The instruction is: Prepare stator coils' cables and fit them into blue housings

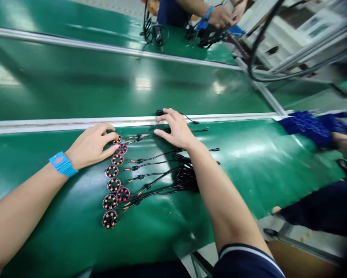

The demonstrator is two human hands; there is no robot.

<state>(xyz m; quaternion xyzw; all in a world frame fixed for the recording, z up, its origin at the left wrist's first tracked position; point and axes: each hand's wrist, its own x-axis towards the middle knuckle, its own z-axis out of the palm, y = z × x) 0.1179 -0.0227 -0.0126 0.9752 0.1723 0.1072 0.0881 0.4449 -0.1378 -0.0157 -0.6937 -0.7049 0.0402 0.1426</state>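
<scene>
Several ring-shaped motor stators with copper windings lie in an uneven column on the green bench; two of them, like the lower one, have red windings. Black cables run rightward from them to a bundled coil. At the column's top, my left hand, wearing a blue wristband, has its curled fingers and thumb closed about the uppermost stator. My right hand is spread over the upper cables, fingertips by a black connector on the white strip; its palm side is hidden.
A white rail borders the bench, with a lower green belt beyond. Across it a co-worker's hands handle black cables, near another cable. At right are a person's blue sleeve and a metal frame post.
</scene>
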